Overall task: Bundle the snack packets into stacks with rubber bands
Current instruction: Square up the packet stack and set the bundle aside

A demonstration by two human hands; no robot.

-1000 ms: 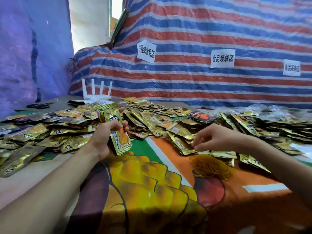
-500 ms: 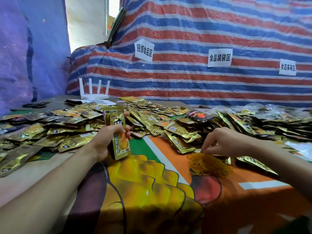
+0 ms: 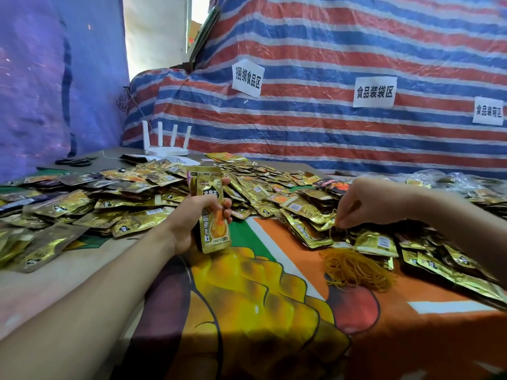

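My left hand (image 3: pixel 192 220) grips a small upright stack of gold snack packets (image 3: pixel 211 215) above the printed tablecloth. My right hand (image 3: pixel 367 201) is raised over the packet heap at the right, thumb and fingers pinched on a thin yellow rubber band (image 3: pixel 338 226) that hangs from the fingertips. A tangled pile of yellow rubber bands (image 3: pixel 354 267) lies on the cloth just below that hand. Loose gold packets (image 3: pixel 274 193) cover the table in a wide heap from left to right.
A white router (image 3: pixel 166 149) with several antennas stands at the back left, with black scissors (image 3: pixel 74 161) left of it. A striped tarpaulin wall with paper signs (image 3: pixel 374 91) closes the back. The printed tablecloth (image 3: pixel 260 297) lies in front of me.
My right hand dipped to the rubber band pile, then rose with one band pinched. My left hand tipped the packet stack more upright and lifted it slightly.
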